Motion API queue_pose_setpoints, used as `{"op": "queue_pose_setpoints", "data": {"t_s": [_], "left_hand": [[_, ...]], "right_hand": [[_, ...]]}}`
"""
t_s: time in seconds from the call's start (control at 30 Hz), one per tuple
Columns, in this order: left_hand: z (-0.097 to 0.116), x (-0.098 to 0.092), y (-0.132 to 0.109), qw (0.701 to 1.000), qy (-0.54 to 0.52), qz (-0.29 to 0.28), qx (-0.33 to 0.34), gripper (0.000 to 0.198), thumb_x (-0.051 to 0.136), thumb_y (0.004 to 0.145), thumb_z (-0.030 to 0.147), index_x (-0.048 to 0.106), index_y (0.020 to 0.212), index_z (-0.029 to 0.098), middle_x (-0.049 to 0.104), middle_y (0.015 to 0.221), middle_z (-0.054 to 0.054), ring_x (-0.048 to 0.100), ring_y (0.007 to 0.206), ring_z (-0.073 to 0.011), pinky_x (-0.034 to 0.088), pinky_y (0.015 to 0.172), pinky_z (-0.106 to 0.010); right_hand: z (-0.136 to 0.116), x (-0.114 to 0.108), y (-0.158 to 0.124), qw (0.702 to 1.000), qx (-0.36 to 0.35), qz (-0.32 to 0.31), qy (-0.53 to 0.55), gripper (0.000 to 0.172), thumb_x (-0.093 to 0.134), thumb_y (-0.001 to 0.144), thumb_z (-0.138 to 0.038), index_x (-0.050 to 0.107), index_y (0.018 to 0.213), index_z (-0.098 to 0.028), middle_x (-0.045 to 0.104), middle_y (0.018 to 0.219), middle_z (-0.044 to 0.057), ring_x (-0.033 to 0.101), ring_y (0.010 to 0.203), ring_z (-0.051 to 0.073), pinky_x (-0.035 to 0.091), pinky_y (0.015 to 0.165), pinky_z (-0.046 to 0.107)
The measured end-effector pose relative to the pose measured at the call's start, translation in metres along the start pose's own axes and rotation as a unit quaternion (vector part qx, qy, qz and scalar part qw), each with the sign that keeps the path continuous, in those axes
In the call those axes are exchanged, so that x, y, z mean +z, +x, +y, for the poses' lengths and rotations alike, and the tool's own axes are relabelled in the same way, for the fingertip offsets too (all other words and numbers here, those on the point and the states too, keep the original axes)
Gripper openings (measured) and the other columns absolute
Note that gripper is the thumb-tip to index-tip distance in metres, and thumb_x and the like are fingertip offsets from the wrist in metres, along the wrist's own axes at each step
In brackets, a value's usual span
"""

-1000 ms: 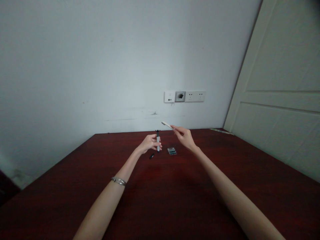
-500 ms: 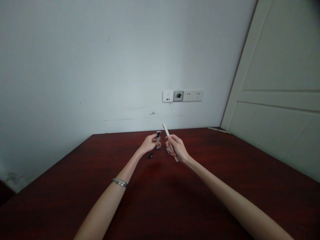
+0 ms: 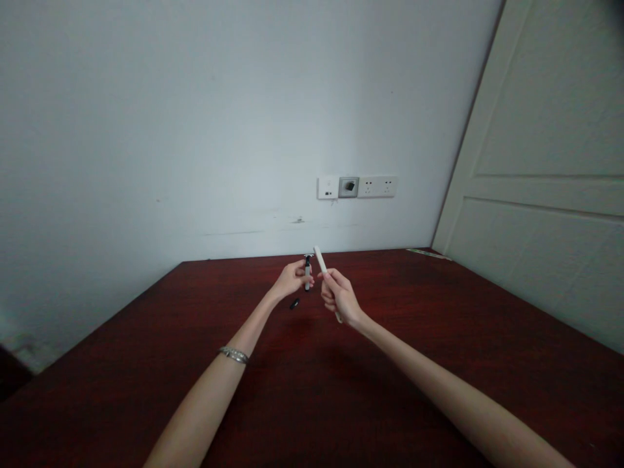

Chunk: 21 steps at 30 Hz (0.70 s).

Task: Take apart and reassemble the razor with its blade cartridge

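My left hand (image 3: 291, 279) is closed on a razor (image 3: 307, 276) with a grey and black handle, held upright with its T-shaped head on top. My right hand (image 3: 341, 296) grips a slim white toothbrush-like stick (image 3: 320, 259). Its upper end leans left, close to the razor's head; whether the two touch I cannot tell. The lower end shows beneath my palm. A small black cap-like piece (image 3: 294, 303) lies on the table below my left hand.
The dark red wooden table (image 3: 302, 390) reaches back to a white wall (image 3: 234, 130). Wall sockets (image 3: 377, 186) are set above its back edge. A pale panelled door (image 3: 546, 195) stands at the right, with a thin flat strip (image 3: 428, 254) lying near it.
My right hand has shifted slightly left and down, bringing the white stick's tip nearer the razor's head. My left hand stays almost in place with the razor.
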<state>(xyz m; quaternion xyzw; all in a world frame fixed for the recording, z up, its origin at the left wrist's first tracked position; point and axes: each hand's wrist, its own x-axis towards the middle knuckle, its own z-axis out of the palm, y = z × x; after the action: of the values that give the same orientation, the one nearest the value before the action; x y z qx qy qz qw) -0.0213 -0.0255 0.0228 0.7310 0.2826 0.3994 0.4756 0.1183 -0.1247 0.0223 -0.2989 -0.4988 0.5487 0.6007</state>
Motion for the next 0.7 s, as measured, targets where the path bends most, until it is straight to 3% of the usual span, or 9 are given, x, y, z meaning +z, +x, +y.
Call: {"op": "queue_pose_setpoints", "data": {"t_s": [0.2,0.43,0.6,0.7], "left_hand": [[0.003,0.001,-0.001,1.000,-0.012,0.008,0.001,0.023,0.064,0.066,0.012,0.050,0.085,0.013,0.058,0.060,0.002,0.061,0.053,-0.0120,0.048,0.051,-0.022],[0.004,0.002,-0.002,1.000,-0.026,-0.009,-0.009,0.025,0.066,0.065,0.015,0.051,0.085,0.012,0.062,0.065,-0.001,0.062,0.058,-0.0131,0.049,0.054,-0.023],[0.009,-0.003,-0.001,1.000,-0.008,0.023,-0.001,0.026,0.066,0.065,0.015,0.052,0.087,0.012,0.062,0.064,0.000,0.062,0.055,-0.0129,0.048,0.052,-0.022],[0.010,-0.004,-0.001,0.999,-0.018,0.023,-0.024,0.030,0.068,0.064,0.017,0.052,0.090,0.013,0.062,0.064,-0.001,0.062,0.056,-0.0139,0.048,0.052,-0.023]], "right_hand": [[0.016,0.002,-0.006,0.999,0.038,-0.009,-0.004,0.036,0.056,0.074,-0.054,0.044,0.083,-0.022,0.030,0.046,-0.013,0.017,0.034,0.002,0.010,0.031,0.013],[0.005,0.005,0.001,1.000,-0.003,0.001,0.003,0.035,0.056,0.075,-0.053,0.043,0.081,-0.021,0.028,0.046,-0.013,0.015,0.034,0.002,0.010,0.031,0.013],[0.018,0.003,-0.003,0.999,0.030,-0.011,-0.038,0.035,0.054,0.075,-0.054,0.044,0.084,-0.021,0.030,0.047,-0.012,0.018,0.034,0.002,0.011,0.030,0.013],[0.015,0.006,-0.002,0.999,0.006,-0.009,-0.037,0.034,0.053,0.077,-0.053,0.044,0.083,-0.021,0.030,0.047,-0.012,0.017,0.034,0.002,0.011,0.030,0.013]]}}
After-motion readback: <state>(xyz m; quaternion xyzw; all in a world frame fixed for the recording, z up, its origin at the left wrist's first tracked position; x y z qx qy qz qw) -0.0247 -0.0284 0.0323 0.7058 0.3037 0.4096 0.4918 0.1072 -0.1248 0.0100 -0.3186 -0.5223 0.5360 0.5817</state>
